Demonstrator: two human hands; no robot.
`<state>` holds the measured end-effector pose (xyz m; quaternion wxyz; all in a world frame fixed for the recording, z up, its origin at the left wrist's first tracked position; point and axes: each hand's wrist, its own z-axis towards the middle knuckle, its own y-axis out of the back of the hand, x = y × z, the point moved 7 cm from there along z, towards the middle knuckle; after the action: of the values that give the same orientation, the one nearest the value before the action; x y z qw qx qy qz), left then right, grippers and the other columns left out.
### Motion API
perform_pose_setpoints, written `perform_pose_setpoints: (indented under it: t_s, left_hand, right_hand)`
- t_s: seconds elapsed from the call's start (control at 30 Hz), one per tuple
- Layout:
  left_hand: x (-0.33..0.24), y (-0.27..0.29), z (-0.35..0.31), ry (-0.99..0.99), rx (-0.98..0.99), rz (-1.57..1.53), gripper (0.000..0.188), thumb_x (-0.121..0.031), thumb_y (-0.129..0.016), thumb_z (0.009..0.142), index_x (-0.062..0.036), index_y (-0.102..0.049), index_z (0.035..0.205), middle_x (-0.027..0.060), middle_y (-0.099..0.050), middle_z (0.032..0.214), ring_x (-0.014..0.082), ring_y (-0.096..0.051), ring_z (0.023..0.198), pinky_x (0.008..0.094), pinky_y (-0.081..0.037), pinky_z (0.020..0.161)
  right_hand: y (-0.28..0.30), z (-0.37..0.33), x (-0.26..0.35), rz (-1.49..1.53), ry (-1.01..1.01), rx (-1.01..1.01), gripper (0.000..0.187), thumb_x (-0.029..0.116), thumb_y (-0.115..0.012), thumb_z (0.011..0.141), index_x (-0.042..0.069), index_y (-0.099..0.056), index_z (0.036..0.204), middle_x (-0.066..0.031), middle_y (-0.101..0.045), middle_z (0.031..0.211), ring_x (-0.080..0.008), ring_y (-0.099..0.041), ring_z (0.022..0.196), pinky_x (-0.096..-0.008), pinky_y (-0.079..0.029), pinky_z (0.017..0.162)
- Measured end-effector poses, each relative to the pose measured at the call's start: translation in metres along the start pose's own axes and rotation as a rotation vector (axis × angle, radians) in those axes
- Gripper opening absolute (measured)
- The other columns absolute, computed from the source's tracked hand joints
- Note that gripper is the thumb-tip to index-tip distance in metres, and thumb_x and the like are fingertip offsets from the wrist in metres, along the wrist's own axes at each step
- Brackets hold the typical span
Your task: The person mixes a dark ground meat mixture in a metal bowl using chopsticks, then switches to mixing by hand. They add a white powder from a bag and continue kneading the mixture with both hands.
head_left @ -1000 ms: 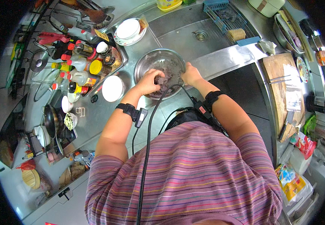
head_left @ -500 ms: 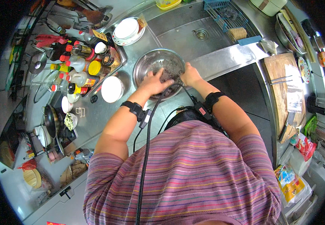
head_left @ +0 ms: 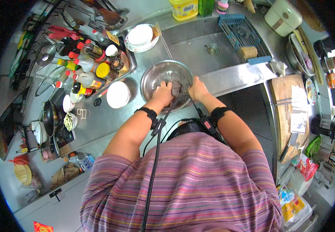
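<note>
A round metal bowl (head_left: 149, 73) stands at the counter's edge in front of me, with a wet-looking greyish-brown mixture (head_left: 179, 83) inside; I cannot make out what the mixture is. My left hand (head_left: 162, 94) is down in the bowl, its fingers curled into the mixture. At the bowl's right side my right hand (head_left: 199, 89) is closed on the rim. Dark bands with cables circle both my wrists, and a black cable hangs across the near part of the bowl.
To the left stand a white tub (head_left: 118, 94) and a group of sauce bottles (head_left: 85, 63). Stacked plates (head_left: 140, 35) sit behind the bowl. A sink (head_left: 198, 44) with a blue rack (head_left: 237, 33) lies beyond it. On the right are a wooden cutting board (head_left: 283, 89) and a knife (head_left: 288, 147).
My left hand's fingers were spread over the mixture and are now curled into it. My right hand stays on the rim. The whole view has shifted and tilted a little.
</note>
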<state>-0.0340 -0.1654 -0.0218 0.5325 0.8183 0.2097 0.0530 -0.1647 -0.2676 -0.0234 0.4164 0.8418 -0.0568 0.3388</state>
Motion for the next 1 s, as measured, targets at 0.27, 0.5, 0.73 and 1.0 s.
perform_pose_setpoints:
  t_s: [0.27, 0.5, 0.73, 1.0]
  left_hand:
    - [0.021, 0.024, -0.019, 0.156, 0.015, -0.301, 0.094, -0.048, -0.074, 0.073, -0.0148, -0.025, 0.146, 0.0278, -0.032, 0.139, 0.0457, -0.046, 0.121, 0.0478, -0.044, 0.098]
    - [-0.01, 0.023, -0.02, -0.025, -0.144, -0.164, 0.059, -0.016, -0.066, 0.074, -0.0276, -0.052, 0.13, 0.0187, -0.049, 0.124, 0.0408, -0.054, 0.107, 0.0461, -0.05, 0.085]
    - [0.049, 0.025, -0.018, 0.297, -0.372, -0.433, 0.031, -0.023, -0.056, 0.085, -0.021, -0.059, 0.116, 0.0123, -0.058, 0.115, 0.0363, -0.06, 0.099, 0.0455, -0.049, 0.085]
    - [0.019, 0.023, -0.017, 0.042, -0.327, -0.277, 0.063, -0.033, -0.071, 0.076, -0.0206, -0.05, 0.133, 0.0184, -0.056, 0.12, 0.0371, -0.058, 0.107, 0.0444, -0.049, 0.088]
  right_hand:
    - [0.01, -0.012, 0.004, 0.045, -0.103, 0.12, 0.047, 0.027, -0.06, 0.083, -0.004, -0.045, 0.115, -0.03, -0.063, 0.103, -0.0401, -0.063, 0.099, -0.0441, -0.051, 0.086]
    - [0.021, 0.015, 0.013, -0.043, 0.04, -0.026, 0.045, 0.032, -0.058, 0.087, -0.001, -0.047, 0.116, -0.0285, -0.062, 0.107, -0.0421, -0.059, 0.105, -0.0471, -0.046, 0.092]
    - [-0.002, 0.01, 0.003, -0.102, 0.07, -0.047, 0.038, 0.026, -0.056, 0.087, -0.004, -0.049, 0.108, -0.0326, -0.062, 0.098, -0.0449, -0.06, 0.097, -0.0478, -0.048, 0.086]
    - [-0.007, 0.003, 0.01, -0.049, 0.067, 0.046, 0.047, 0.039, -0.055, 0.089, -0.005, -0.052, 0.107, -0.032, -0.062, 0.101, -0.0436, -0.06, 0.1, -0.0462, -0.047, 0.087]
